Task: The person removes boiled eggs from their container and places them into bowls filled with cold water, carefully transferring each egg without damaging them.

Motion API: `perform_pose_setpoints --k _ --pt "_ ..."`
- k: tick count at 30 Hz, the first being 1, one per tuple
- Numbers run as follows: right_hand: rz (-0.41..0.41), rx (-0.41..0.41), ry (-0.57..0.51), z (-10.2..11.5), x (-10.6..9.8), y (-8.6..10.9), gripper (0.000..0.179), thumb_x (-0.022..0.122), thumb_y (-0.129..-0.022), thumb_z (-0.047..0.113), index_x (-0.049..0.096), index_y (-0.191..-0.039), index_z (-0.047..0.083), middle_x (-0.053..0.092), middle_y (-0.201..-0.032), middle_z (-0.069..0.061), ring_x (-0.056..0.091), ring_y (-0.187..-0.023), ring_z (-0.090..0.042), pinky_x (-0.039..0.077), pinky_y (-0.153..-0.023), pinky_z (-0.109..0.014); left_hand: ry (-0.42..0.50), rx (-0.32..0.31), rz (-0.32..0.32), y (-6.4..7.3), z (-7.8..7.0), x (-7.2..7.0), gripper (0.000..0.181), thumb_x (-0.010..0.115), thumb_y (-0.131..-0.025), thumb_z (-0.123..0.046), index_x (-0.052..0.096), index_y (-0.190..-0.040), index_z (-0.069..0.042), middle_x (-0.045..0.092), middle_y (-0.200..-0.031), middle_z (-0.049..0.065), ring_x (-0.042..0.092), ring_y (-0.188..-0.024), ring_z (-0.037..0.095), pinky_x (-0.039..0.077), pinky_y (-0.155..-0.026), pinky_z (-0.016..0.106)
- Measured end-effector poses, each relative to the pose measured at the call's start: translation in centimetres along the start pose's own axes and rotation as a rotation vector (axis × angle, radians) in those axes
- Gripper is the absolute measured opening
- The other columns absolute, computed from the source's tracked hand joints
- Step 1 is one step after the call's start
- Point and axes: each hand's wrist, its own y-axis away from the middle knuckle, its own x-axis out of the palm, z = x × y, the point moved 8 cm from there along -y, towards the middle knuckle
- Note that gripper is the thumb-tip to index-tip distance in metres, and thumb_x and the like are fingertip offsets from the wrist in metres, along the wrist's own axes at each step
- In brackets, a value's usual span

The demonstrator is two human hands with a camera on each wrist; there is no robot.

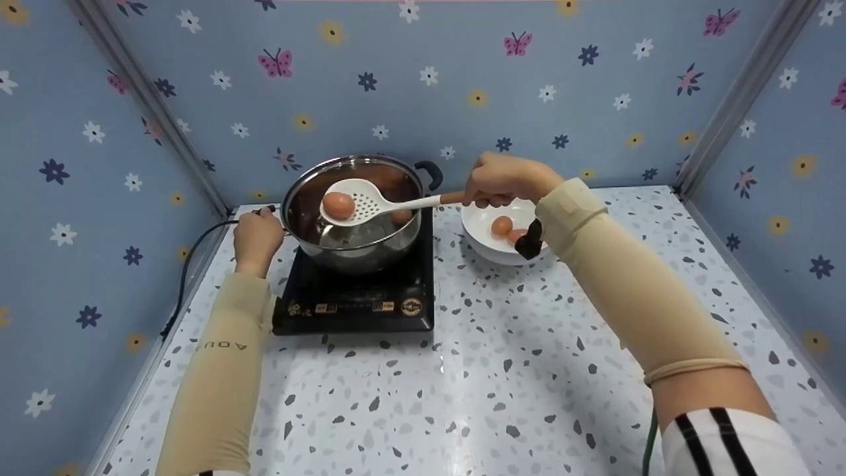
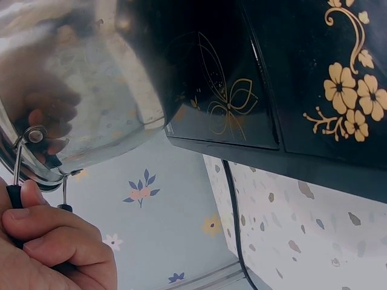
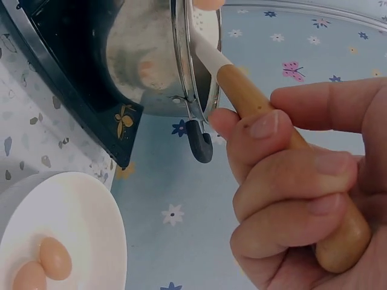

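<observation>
My right hand (image 1: 505,180) grips the wooden handle of a white slotted spoon (image 1: 378,201), its fingers wrapped around the wood (image 3: 249,90). A brown egg (image 1: 338,205) lies in the spoon's head, which is over the open steel pot (image 1: 360,258). Another brown egg (image 1: 401,215) shows inside the pot, partly covered by the spoon. With curled fingers, my left hand (image 1: 256,238) holds the pot's left side handle (image 2: 14,194). Below my right wrist, a white bowl (image 1: 492,248) holds brown eggs (image 1: 501,226), two of them visible.
Under the pot is a black induction cooker (image 1: 353,317) on a speckled white table (image 1: 423,403). A black cord (image 1: 182,291) runs along the left edge. The pot's right handle (image 1: 429,173) sticks out toward the bowl. Flower-patterned walls (image 1: 396,79) enclose the back and sides.
</observation>
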Motion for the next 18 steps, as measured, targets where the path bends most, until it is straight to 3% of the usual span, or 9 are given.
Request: perform_pose_setpoints --k 3,10,15,18 --pt "-0.012 0.014 -0.013 -0.3 -0.3 0.3 0.018 0.067 -0.1 0.012 0.068 -0.083 0.007 0.054 -0.063 0.0 0.034 -0.048 -0.01 0.03 -0.051 -0.027 0.005 0.0 -0.004 0.0 0.0 0.1 0.046 0.023 -0.118 -0.027 0.052 -0.086 -0.01 0.052 -0.086 0.016 0.053 -0.079 0.033 0.045 -0.079 0.048" --pt "-0.047 0.047 0.004 -0.7 -1.3 1.1 0.014 0.066 -0.104 0.017 0.072 -0.099 0.006 0.055 -0.067 0.002 0.036 -0.051 -0.01 0.034 -0.053 -0.026 -0.001 -0.002 -0.007 0.0 0.0 0.0 0.048 0.024 -0.118 -0.026 0.053 -0.084 -0.009 0.053 -0.087 0.017 0.055 -0.081 0.035 0.046 -0.079 0.049" --pt "-0.067 0.055 -0.012 -1.2 -2.0 1.7 0.019 0.066 -0.103 0.017 0.067 -0.087 0.008 0.053 -0.064 0.002 0.036 -0.05 -0.011 0.033 -0.053 -0.028 0.005 -0.006 0.007 0.0 0.0 0.0 0.049 0.022 -0.118 -0.027 0.059 -0.094 -0.004 0.055 -0.092 0.02 0.057 -0.086 0.037 0.047 -0.081 0.051" --pt "-0.081 0.065 -0.012 -1.6 -2.5 2.2 0.018 0.066 -0.102 0.018 0.068 -0.088 0.007 0.053 -0.064 0.002 0.036 -0.051 -0.011 0.033 -0.053 -0.028 0.011 -0.007 0.014 0.1 -0.1 0.0 0.049 0.021 -0.118 -0.027 0.058 -0.097 -0.002 0.055 -0.094 0.022 0.057 -0.087 0.039 0.047 -0.082 0.052"
